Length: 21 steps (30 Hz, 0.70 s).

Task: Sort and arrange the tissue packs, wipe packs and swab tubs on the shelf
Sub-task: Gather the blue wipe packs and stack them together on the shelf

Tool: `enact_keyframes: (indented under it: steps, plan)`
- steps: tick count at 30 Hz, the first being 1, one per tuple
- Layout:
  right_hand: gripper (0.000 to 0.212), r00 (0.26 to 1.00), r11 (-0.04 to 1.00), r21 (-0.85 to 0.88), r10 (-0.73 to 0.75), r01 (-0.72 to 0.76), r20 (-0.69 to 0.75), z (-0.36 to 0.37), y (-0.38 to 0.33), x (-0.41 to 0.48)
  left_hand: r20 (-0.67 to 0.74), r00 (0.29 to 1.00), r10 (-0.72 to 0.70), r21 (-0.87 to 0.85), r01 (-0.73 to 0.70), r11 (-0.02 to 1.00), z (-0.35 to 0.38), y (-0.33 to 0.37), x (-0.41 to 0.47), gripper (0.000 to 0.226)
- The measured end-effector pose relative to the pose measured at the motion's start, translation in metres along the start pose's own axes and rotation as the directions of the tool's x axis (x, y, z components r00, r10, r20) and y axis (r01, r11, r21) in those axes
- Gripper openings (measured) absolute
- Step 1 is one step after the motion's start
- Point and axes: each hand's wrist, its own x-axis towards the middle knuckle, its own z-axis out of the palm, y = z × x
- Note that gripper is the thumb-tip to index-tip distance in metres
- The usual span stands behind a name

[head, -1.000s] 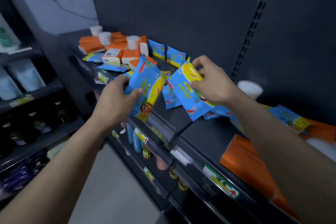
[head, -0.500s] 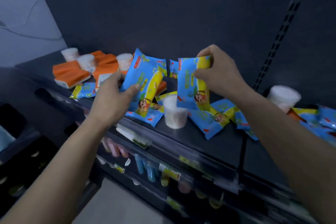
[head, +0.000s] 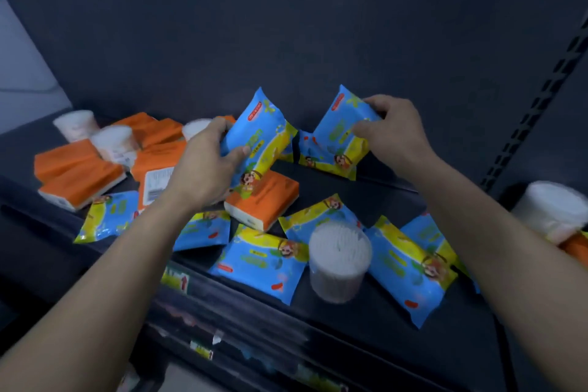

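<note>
My left hand (head: 203,169) grips a blue and yellow wipe pack (head: 264,134), held upright above an orange tissue pack (head: 264,200). My right hand (head: 394,134) grips a second blue wipe pack (head: 340,127) near the shelf's back panel, beside another wipe pack (head: 321,159) leaning there. Several more blue wipe packs (head: 264,261) lie flat along the front of the dark shelf (head: 366,321). A clear swab tub (head: 340,261) stands among them. Orange tissue packs (head: 79,178) and more swab tubs (head: 114,143) crowd the left.
Another swab tub (head: 553,210) stands at the right edge by the slotted upright (head: 541,99). The shelf's front rail carries price labels (head: 176,280). Lower shelves with small items show dimly below. The dark back panel (head: 286,48) rises behind everything.
Both hands have carried their wipe packs further back toward the rear panel. The view has swung right and closer, so the shelf top fills more of the frame.
</note>
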Motion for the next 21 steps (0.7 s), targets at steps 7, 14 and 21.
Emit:
enact_keyframes:
  steps: [7,14,21]
  plan:
    - [0.017,0.99,0.989,-0.05,0.139,-0.139,-0.017,0.016,0.022,0.038,0.16,0.983,0.096,0.072,-0.108,0.992,0.022,-0.03,0.072,0.016]
    - [0.026,0.929,0.931,-0.027,0.36,-0.363,-0.092,0.029,0.048,0.054,0.421,0.88,0.221,0.061,-0.271,0.961,0.05,-0.053,0.13,0.016]
    - [0.029,0.863,0.854,-0.126,0.497,-0.505,-0.091,0.054,0.057,0.049,0.584,0.763,0.276,0.068,-0.385,0.92,0.057,-0.078,0.163,0.016]
